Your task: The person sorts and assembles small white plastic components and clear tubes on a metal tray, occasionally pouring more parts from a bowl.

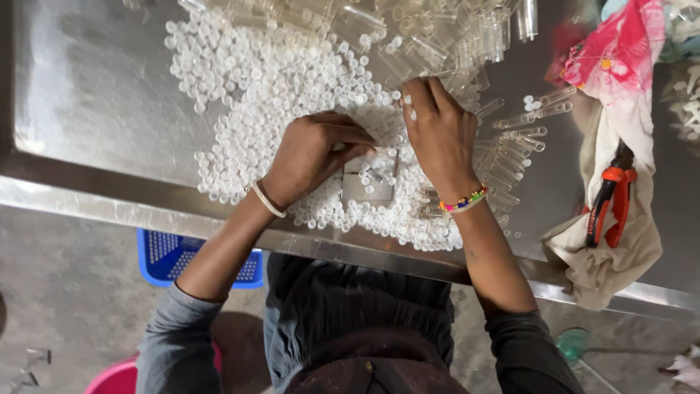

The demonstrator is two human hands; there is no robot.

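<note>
Centre frame, both hands are down in the heap of small white caps on the steel table. The left hand has its fingers curled together, pinching at a small clear tray. The right hand presses fingertips into the caps; whether it grips anything, I cannot tell. Clear vials are piled upper centre, and orange-handled pliers lie on a cloth at right.

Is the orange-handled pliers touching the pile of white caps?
Apart. The head view shows the pliers lying on the beige cloth at the table's right side, with bare steel table between that cloth and the white caps.
</note>
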